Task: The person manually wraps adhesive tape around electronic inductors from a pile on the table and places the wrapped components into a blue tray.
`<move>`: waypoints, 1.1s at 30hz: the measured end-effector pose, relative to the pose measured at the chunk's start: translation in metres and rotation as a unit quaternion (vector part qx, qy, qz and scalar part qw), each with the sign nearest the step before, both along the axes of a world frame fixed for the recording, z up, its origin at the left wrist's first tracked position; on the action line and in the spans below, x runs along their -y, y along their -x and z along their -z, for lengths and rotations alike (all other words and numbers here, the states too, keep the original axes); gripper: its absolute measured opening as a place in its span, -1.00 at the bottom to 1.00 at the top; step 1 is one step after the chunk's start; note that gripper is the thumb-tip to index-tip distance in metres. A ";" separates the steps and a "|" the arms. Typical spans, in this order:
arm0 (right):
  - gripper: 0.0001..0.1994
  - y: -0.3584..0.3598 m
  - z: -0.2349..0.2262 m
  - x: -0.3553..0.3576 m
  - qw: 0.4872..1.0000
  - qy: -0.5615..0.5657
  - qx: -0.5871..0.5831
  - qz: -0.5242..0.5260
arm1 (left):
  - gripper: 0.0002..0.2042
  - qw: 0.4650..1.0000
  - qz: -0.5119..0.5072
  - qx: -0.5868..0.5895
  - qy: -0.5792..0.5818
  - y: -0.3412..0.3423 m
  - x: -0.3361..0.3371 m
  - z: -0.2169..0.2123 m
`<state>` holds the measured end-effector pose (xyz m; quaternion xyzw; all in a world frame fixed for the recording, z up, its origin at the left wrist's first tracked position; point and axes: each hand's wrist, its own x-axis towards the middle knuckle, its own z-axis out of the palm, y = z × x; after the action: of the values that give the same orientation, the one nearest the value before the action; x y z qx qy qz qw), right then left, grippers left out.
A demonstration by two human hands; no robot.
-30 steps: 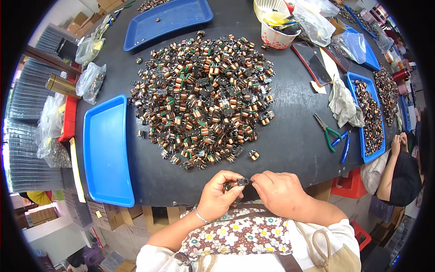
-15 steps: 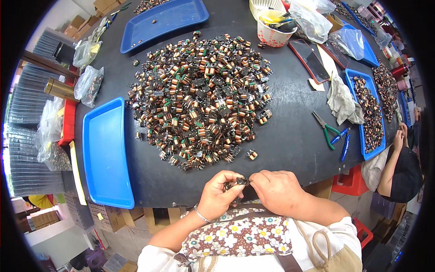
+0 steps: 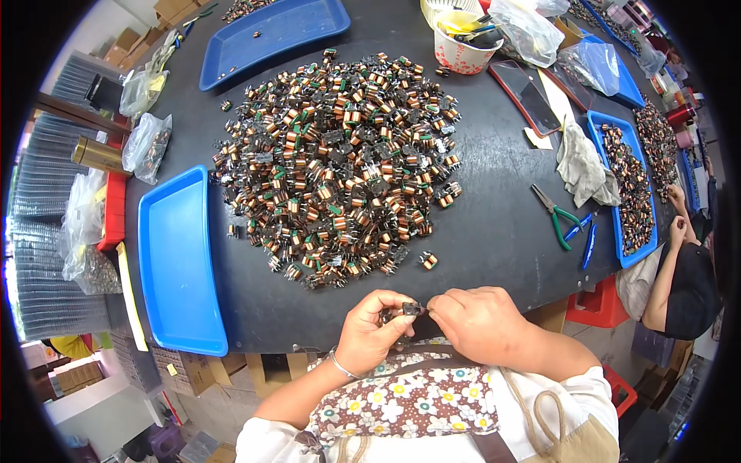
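Coil part (image 3: 411, 309), small and dark, pinched between both hands at the near table edge, just in front of the body. Held from the left by the left hand (image 3: 373, 333), fingers curled around it, and from the right by the fingertips (image 3: 438, 302) of the right hand (image 3: 480, 324); both closed on it, neither clearly nearer. Long axis lying about left to right, from one hand to the other. Too small to tell pins or winding. Straight ahead, well apart from the grip, the big pile of copper coils (image 3: 340, 158) on the black table (image 3: 494, 231); one stray coil (image 3: 427, 261) nearest. Further left, blue tray (image 3: 174, 262); to the right, green-handled pliers (image 3: 557, 217).
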<state>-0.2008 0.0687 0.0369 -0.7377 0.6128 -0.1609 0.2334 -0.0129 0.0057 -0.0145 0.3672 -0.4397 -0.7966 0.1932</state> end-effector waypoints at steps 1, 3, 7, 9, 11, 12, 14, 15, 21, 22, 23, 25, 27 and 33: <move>-0.89 0.003 -0.001 0.001 0.999 -0.025 0.018 -0.010 | -0.86 0.999 0.000 -0.010 -0.033 -0.001 0.001 0.001; -0.90 0.009 0.001 0.004 0.998 -0.019 0.052 0.005 | -0.85 0.998 -0.002 -0.023 -0.062 -0.003 0.006 0.002; -0.85 0.017 0.016 0.022 0.986 0.011 0.093 0.139 | -0.79 0.940 0.026 -0.198 -0.276 -0.008 0.013 0.006; -0.83 0.017 0.026 0.030 0.985 0.025 0.083 0.151 | -0.76 0.915 0.051 -0.238 -0.321 -0.008 0.013 0.007; -0.76 0.015 0.035 0.035 0.985 0.002 0.067 0.159 | -0.77 0.913 0.053 -0.232 -0.331 -0.008 0.011 0.006; -0.76 0.015 0.037 0.035 0.985 0.010 0.071 0.158 | -0.78 0.909 0.054 -0.221 -0.348 -0.008 0.011 0.005; -0.76 0.016 0.038 0.035 0.984 -0.020 0.093 0.152 | -0.82 0.910 0.036 -0.231 -0.343 -0.008 0.012 0.003; -0.76 0.017 0.038 0.034 0.984 -0.007 0.101 0.148 | -0.83 0.926 0.020 -0.204 -0.318 -0.007 0.014 0.002; -0.82 0.007 0.026 0.021 0.933 -0.061 0.325 0.146 | -0.78 0.985 -0.038 -0.037 -0.165 0.007 0.009 -0.005; -0.82 0.006 0.025 0.021 0.935 -0.065 0.316 0.148 | -0.78 0.986 -0.039 -0.031 -0.157 0.008 0.009 -0.005; -0.83 0.005 0.024 0.021 0.932 -0.049 0.335 0.125 | -0.77 0.988 -0.036 -0.030 -0.145 0.008 0.009 -0.006; -0.86 0.008 0.023 0.023 0.911 -0.084 0.388 0.108 | -0.77 0.990 -0.034 -0.029 -0.134 0.007 0.010 -0.005; -0.87 0.014 0.024 0.029 0.915 -0.077 0.376 0.124 | -0.79 0.991 -0.025 0.014 -0.130 0.004 0.010 -0.006; -0.70 0.013 0.042 0.059 0.972 0.078 0.063 0.212 | -0.79 0.997 -0.011 0.026 -0.065 0.002 0.009 -0.009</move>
<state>-0.2139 0.0093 -0.0056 -0.5955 0.7247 -0.2999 0.1738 -0.0146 -0.0034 -0.0059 0.4047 -0.3877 -0.8114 0.1660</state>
